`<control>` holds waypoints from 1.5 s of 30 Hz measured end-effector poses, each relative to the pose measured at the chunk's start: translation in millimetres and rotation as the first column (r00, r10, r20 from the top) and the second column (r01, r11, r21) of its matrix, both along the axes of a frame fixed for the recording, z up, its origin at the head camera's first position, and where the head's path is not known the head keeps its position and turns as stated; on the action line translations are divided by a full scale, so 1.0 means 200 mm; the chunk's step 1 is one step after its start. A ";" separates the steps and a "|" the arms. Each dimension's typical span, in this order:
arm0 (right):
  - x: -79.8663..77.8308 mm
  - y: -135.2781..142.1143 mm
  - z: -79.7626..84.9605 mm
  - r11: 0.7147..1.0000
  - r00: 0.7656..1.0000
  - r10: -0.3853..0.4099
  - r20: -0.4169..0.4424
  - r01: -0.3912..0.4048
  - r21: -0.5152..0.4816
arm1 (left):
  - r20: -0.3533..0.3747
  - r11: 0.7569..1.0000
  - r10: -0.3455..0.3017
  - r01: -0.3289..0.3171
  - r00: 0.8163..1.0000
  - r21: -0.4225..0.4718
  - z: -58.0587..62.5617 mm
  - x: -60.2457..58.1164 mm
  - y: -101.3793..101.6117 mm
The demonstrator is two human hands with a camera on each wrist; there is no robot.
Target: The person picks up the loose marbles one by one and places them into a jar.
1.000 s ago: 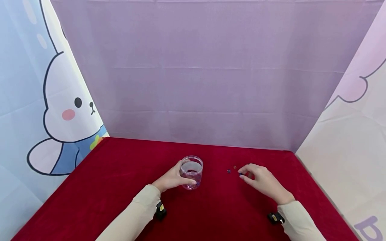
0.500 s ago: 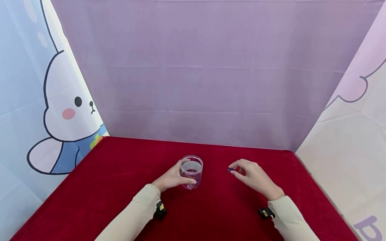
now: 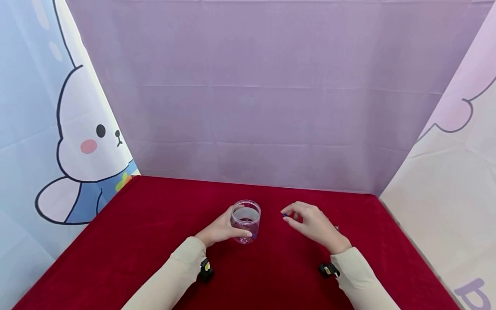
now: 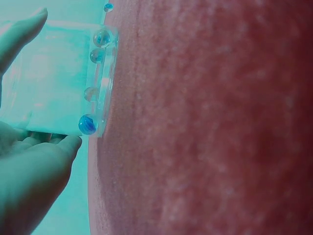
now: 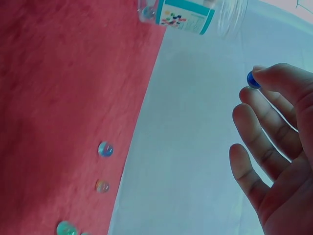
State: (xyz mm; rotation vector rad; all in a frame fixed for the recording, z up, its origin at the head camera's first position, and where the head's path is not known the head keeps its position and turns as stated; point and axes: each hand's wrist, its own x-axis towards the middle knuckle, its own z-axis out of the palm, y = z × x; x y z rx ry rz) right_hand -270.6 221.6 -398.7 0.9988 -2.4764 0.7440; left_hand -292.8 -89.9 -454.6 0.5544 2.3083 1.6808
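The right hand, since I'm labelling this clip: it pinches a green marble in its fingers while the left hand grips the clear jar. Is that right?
Not quite: the marble is blue, not green, as the right wrist view shows. The right hand does pinch it, and the left hand does grip the clear jar.

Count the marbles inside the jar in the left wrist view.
4 show along the base of the jar: from the picture's bottom up, a blue marble, a pale marble, a third marble and a top marble. Others may be hidden.
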 end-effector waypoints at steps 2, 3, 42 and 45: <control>0.00 -0.03 0.00 1.000 1.000 0.004 0.004 -0.004 -0.004 | -0.002 1.000 0.005 -0.005 1.000 -0.005 0.00 0.00 0.00; -0.01 -0.04 0.01 1.000 1.000 0.006 0.008 -0.006 -0.006 | -0.002 1.000 0.007 -0.007 1.000 -0.007 0.00 0.00 0.00; -0.07 -0.36 0.04 0.996 0.996 0.085 0.042 -0.083 -0.041 | 0.021 1.000 -0.016 0.016 1.000 -0.005 -0.01 -0.02 0.00; -0.07 -0.37 0.04 0.996 0.996 0.079 0.042 -0.078 -0.032 | 0.032 1.000 -0.008 0.008 0.999 -0.008 -0.01 -0.02 0.00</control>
